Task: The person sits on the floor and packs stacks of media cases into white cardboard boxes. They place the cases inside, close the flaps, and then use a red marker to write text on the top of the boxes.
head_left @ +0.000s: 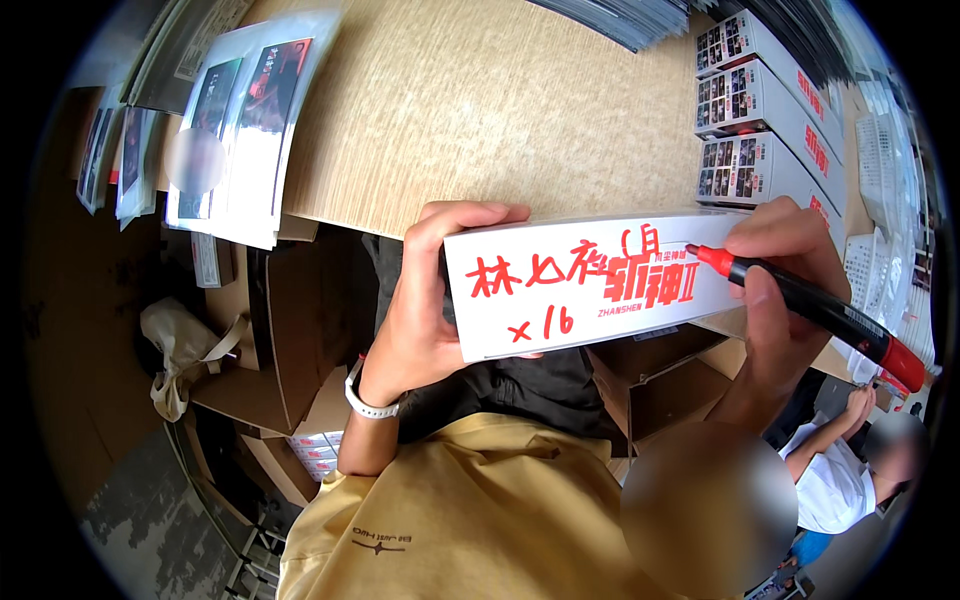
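A long white box [590,335] with red print is held up at the table's near edge, and red handwriting covers part of the side that faces me. My left hand [435,290] grips its left end, fingers behind and thumb along the top. In my right hand [790,270] is a black marker [810,297] with a red tip and a red end. The marker's tip is close to the box's face, just right of the last handwritten stroke; whether it touches cannot be made out. Part of my right hand rests against the box's right end.
White printed boxes [735,168] are stacked at the table's [460,110] right. Clear sleeves with dark cards [265,95] overhang its left edge. Open cardboard boxes [265,370] and a white cloth bag [180,335] are below. Another person [830,470] is at the lower right.
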The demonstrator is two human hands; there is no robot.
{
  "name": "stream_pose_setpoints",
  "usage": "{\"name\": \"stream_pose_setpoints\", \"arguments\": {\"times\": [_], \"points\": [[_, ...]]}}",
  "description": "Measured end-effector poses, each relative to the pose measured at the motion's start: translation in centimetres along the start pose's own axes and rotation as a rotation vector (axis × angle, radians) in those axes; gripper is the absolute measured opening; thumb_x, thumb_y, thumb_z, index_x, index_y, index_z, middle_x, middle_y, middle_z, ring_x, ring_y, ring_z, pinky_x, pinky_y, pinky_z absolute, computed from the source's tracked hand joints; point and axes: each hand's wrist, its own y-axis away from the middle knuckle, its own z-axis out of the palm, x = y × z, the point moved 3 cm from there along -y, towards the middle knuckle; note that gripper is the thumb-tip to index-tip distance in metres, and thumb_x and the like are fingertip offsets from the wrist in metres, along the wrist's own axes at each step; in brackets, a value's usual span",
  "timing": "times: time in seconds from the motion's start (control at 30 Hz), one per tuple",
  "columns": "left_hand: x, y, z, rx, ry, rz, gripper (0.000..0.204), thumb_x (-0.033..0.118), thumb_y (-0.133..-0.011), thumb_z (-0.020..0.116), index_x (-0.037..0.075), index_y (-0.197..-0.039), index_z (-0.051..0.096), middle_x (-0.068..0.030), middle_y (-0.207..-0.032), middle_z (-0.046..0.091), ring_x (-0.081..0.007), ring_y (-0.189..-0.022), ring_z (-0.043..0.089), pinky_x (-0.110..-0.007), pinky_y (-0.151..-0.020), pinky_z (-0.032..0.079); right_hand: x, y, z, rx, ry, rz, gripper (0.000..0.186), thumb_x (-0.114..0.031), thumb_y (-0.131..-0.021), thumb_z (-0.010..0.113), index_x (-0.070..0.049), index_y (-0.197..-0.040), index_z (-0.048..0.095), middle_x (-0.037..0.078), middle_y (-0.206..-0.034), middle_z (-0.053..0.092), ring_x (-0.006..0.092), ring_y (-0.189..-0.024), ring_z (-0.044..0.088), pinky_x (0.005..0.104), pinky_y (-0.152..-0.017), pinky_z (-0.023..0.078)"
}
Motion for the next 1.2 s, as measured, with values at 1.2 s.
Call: {"name": "stream_pose_setpoints", "arguments": {"times": [1.2], "points": [[-0.1, -0.2, 0.1, -0.02, -0.02, 0.013, 0.103, 0.022, -0.062, 0.1, 0.002, -0.141, 0.037, -0.0214, -0.133, 0.054, -0.0318, -0.124, 0.06, -0.041, -0.102, 0.052, 1.0, 0.6, -1.4, 0.054, 0.051, 0.063, 0.017, 0.009, -0.081, 0.06, 0.005, -0.096, 0.066, 0.011, -0.086, 0.066, 0.0136, -0.075, 0.06, 0.0238, -0.072, 0.046]]}}
